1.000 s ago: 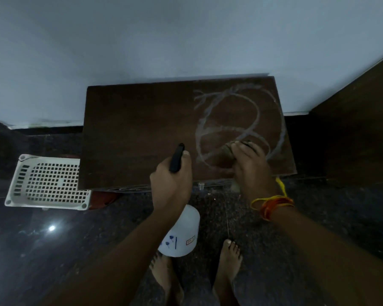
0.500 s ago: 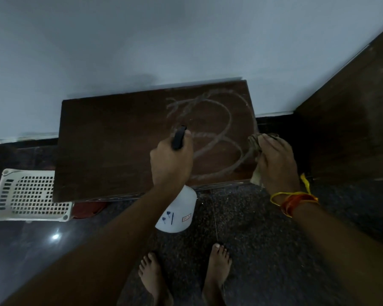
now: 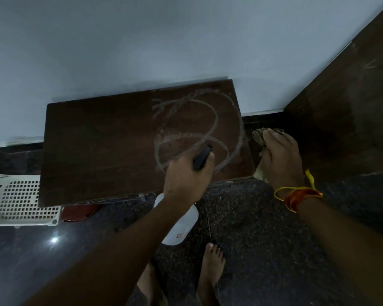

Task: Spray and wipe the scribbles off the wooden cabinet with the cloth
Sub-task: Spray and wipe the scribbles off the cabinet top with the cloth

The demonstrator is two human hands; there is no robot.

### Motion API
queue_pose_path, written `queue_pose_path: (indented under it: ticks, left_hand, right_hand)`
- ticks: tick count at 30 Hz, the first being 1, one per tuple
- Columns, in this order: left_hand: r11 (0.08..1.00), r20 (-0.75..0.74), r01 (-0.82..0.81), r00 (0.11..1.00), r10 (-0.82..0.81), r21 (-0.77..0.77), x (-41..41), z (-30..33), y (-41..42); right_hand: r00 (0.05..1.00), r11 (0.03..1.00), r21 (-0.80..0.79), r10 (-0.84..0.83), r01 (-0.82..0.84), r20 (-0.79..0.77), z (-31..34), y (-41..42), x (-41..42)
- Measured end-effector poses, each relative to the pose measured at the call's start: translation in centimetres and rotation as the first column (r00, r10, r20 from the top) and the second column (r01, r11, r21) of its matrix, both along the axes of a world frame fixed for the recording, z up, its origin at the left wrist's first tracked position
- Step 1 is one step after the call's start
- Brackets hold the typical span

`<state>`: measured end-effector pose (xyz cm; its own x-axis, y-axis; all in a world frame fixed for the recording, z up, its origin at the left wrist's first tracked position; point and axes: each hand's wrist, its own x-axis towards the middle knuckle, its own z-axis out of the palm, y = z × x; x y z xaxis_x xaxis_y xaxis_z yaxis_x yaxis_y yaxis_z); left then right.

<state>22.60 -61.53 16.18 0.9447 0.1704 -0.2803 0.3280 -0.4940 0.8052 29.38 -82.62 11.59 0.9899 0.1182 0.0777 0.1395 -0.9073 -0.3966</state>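
The dark wooden cabinet point(image 3: 97, 151) stands against the white wall, its top marked with pale looping scribbles point(image 3: 197, 129) on the right half. My left hand point(image 3: 186, 180) grips a white spray bottle point(image 3: 179, 226) by its black head, held over the cabinet's front edge below the scribbles. The bottle's body hangs under my forearm. My right hand point(image 3: 281, 160) holds a crumpled brownish cloth point(image 3: 261, 135) off the cabinet's right edge, above the floor.
A white perforated plastic basket point(image 3: 20, 202) sits on the floor to the left of the cabinet, with a reddish round object point(image 3: 80, 213) beside it. A dark wooden panel point(image 3: 352, 107) rises at the right. My bare feet point(image 3: 210, 261) stand on speckled dark floor.
My right hand with the cloth moved right, off the scribbles and past the cabinet's right edge. My left hand carried the spray bottle forward over the cabinet toward the scribbles.
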Motion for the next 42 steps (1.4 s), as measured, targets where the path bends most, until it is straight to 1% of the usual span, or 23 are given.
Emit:
queue_pose_path:
  ticks: [3,6,10,13,17,19,22,25,28,32,37,40,42]
  left_hand:
    - [0.999,0.007,0.036,0.999,-0.036,0.015,-1.2,-0.6,0.2]
    - [0.995,-0.027,0.068,0.997,-0.066,0.068,-2.5,-1.1,0.7]
    - [0.992,-0.022,0.083,0.996,-0.081,0.097,-4.2,-1.6,2.5]
    - [0.99,-0.028,0.055,0.998,-0.052,0.128,-5.9,-1.9,4.6]
    - [0.968,-0.097,-0.006,0.995,0.031,0.249,-7.6,-2.5,7.5]
    - [0.96,-0.128,-0.017,0.99,0.054,0.281,-8.3,-2.8,8.4]
    - [0.967,-0.155,-0.025,0.986,0.067,0.254,-9.2,-3.2,8.9]
    - [0.977,-0.14,0.027,0.99,0.003,0.213,-9.5,-3.3,7.9]
    - [0.987,-0.117,0.083,0.991,-0.066,0.138,-9.3,-3.5,5.8]
    - [0.989,-0.073,0.108,0.992,-0.101,0.099,-8.0,-3.3,2.5]
    - [0.998,0.011,0.065,0.998,-0.065,0.017,-4.5,-1.6,-0.6]
    - [1.0,0.044,-0.007,0.999,0.006,0.018,-2.2,-0.7,-1.3]
    - [0.999,0.053,-0.047,0.997,0.048,-0.016,-1.2,-0.5,-1.5]
  right_hand:
    - [1.0,1.0,0.006,0.017,-0.017,0.017,0.1,0.2,0.1]
    - [1.0,1.0,0.025,0.011,-0.011,-0.013,0.0,0.6,0.1]
    - [0.999,1.0,0.028,0.016,-0.015,-0.04,-0.1,1.1,0.0]
    - [0.999,0.999,0.033,0.035,-0.033,-0.041,0.0,1.4,0.0]
    - [0.998,0.998,0.042,0.041,-0.04,-0.045,0.2,2.3,0.0]
    - [0.998,0.998,0.045,0.049,-0.047,-0.047,0.2,2.7,-0.1]
    - [0.997,0.997,0.058,0.059,-0.057,-0.04,0.3,3.1,-0.2]
    - [0.998,0.997,0.065,0.051,-0.049,-0.035,0.4,3.2,-0.1]
    - [0.999,0.997,0.061,0.04,-0.038,-0.03,0.4,2.9,0.1]
    - [0.999,0.999,0.04,0.028,-0.027,-0.031,0.6,1.9,0.6]
    - [1.0,1.0,0.021,0.003,-0.002,-0.023,0.9,0.7,1.2]
    - [1.0,0.999,0.032,-0.006,0.006,-0.011,1.0,0.2,1.6]
    - [1.0,0.999,0.05,-0.007,0.007,-0.001,0.9,0.0,1.8]
